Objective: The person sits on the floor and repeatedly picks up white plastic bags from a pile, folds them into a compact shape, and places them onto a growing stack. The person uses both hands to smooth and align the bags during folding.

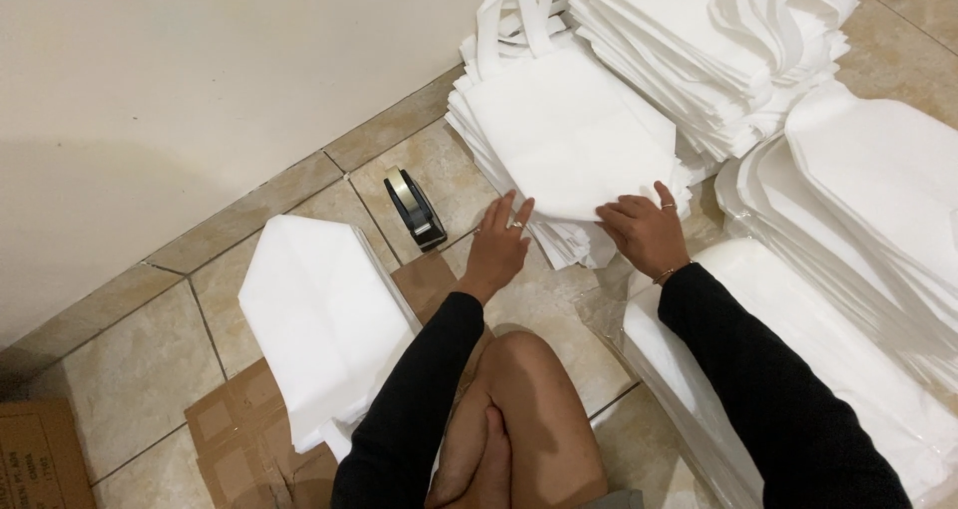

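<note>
Where the head camera looks down at a tiled floor beside a pale wall, these lines hold:

Head view, left hand: the left hand (497, 242) lies flat with fingers spread and stretched out, fingertips touching the near left edge of the top white bag (569, 135); it grips nothing.
Head view, right hand: the right hand (647, 232) rests on the near right edge of the same bag, fingers loosely curled with the tips pressed on the fabric; whether any fold is pinched under them I cannot tell.
Top white bag: it lies flat on the middle stack of bags (559, 235), just ahead of the bent knee (529, 389).
Handles: white loops (524, 15) show at the far end of that stack.
Neighbouring piles: a taller stack (718, 50) sits behind to the right, touching the middle one; another pile (878, 200) lies at the right edge.
Wrapped bundle: a plastic-covered pack (798, 339) lies under the right forearm.
Left side: a folded white pile (319, 319) rests on flattened cardboard (239, 429).
Tape dispenser: it (414, 208) stands on the tiles between that pile and the middle stack.
</note>
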